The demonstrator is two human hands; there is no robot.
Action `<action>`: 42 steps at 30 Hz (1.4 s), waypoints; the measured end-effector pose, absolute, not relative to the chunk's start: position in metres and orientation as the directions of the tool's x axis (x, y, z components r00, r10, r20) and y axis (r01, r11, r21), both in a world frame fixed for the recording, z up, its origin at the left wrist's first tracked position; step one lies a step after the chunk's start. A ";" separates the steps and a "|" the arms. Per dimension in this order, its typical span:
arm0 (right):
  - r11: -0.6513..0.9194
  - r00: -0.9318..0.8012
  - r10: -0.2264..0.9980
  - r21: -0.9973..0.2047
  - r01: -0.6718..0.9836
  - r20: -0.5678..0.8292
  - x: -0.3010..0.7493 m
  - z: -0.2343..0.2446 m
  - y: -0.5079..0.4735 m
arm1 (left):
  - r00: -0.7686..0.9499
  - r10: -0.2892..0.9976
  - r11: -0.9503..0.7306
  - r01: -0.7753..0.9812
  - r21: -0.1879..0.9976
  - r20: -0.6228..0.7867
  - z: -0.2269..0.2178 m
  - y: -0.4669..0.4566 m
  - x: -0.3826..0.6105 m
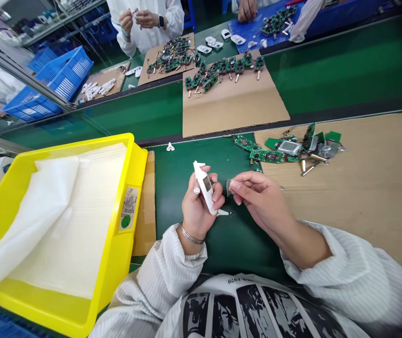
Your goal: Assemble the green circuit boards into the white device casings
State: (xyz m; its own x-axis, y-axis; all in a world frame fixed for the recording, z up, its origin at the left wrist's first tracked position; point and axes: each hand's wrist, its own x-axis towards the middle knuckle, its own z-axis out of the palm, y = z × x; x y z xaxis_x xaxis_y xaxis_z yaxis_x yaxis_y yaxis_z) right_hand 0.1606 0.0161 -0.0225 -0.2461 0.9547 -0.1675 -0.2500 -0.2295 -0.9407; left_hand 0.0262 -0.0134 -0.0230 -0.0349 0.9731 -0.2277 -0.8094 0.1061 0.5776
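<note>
Left hand (198, 212) and right hand (262, 196), both mine, are above the green worktop (170, 197), the yellow tray (114, 256) to their left. My left grips the white casing (200, 175), its long axis running away and slightly leftward; just right of it, not touching, my right pinches a thin translucent piece (228, 188).

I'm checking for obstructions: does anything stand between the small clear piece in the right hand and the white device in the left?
Only the curled fingers of the left hand, along the side of the white device facing the right hand and its small clear piece. Nothing else visible is in the gap.
</note>
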 end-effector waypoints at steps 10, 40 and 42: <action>-0.134 -0.234 0.968 -0.973 -0.190 -0.088 0.155 -0.021 0.011 | 0.035 0.954 0.184 -0.852 0.489 -0.297 -0.030 -0.018 0.036; -0.200 -0.245 0.961 -0.938 -0.284 -0.131 0.146 -0.021 0.002 | 0.017 0.969 0.159 -0.805 0.571 -0.246 -0.029 -0.023 0.047; -0.183 -0.243 0.963 -0.941 -0.284 -0.114 0.148 -0.022 0.003 | 0.020 0.970 0.155 -0.816 0.557 -0.240 -0.029 -0.022 0.046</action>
